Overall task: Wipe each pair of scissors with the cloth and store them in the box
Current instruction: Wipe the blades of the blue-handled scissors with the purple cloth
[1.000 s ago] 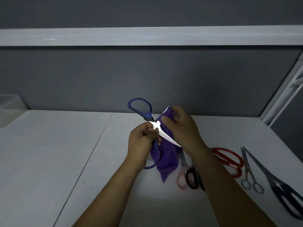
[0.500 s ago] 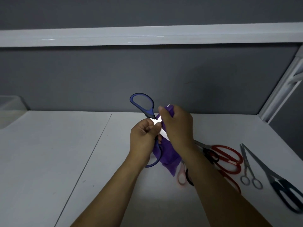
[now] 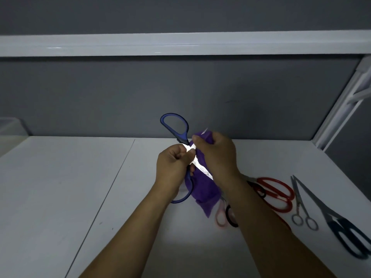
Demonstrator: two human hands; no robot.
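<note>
Blue-handled scissors (image 3: 175, 125) are spread wide open above the white table, one handle loop up, the other low. My left hand (image 3: 173, 167) grips them near the pivot. A purple cloth (image 3: 202, 191) hangs between my hands; my right hand (image 3: 215, 155) pinches it around one blade, whose tip pokes out above the fingers. The other shiny blade crosses the cloth. The clear box (image 3: 9, 127) sits at the far left edge, mostly out of frame.
On the table to the right lie red-handled scissors (image 3: 275, 193), small silver scissors (image 3: 301, 205), large dark-blue-handled scissors (image 3: 345, 231), and pink and black handles (image 3: 225, 215) partly hidden by my right forearm. A grey wall stands behind.
The scissors and both hands rose slightly and the handle loop tipped higher. My right hand slid the cloth along the blade toward its tip; the lower blade shows again.
</note>
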